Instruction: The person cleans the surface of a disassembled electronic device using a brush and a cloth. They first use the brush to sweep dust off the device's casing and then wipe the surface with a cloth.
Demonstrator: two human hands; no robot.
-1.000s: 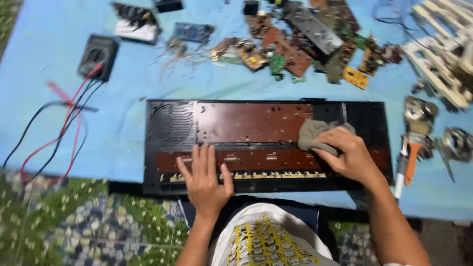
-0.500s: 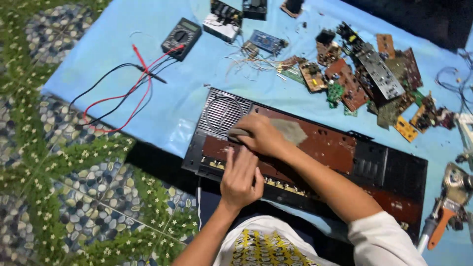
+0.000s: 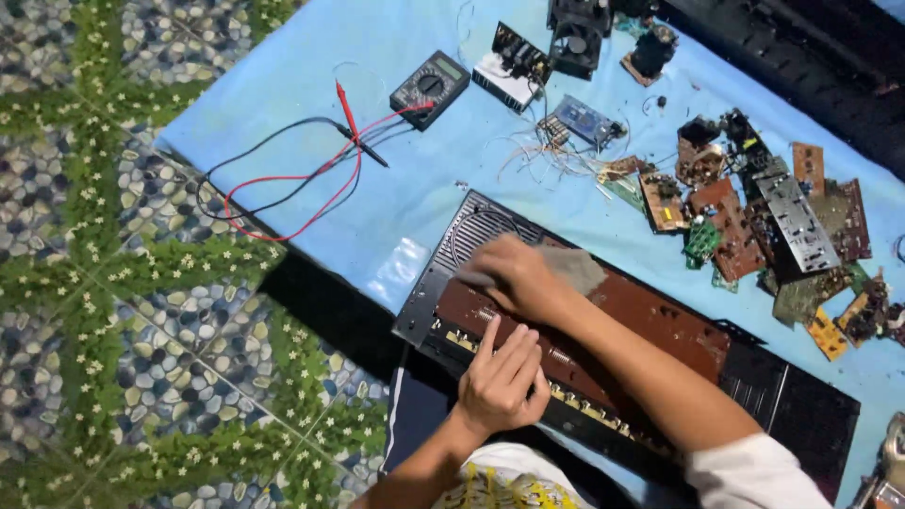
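A long black electronic keyboard shell (image 3: 782,396) lies face down on a blue sheet, its brown circuit board (image 3: 660,325) exposed. My left hand (image 3: 504,377) rests flat on the near edge of the board, fingers together. My right hand (image 3: 514,275) reaches across to the left end by the speaker grille (image 3: 471,231) and presses a grey cloth (image 3: 577,267) onto the board.
A black multimeter (image 3: 430,89) with red and black leads (image 3: 292,179) lies at the far left of the blue sheet (image 3: 396,188). Loose circuit boards (image 3: 754,217) and small parts are heaped at the far right. Patterned floor covering (image 3: 141,330) lies left.
My right hand has slid with the cloth from the right end of the board to the left end. The left hand stays on the near edge. The view has swung left.
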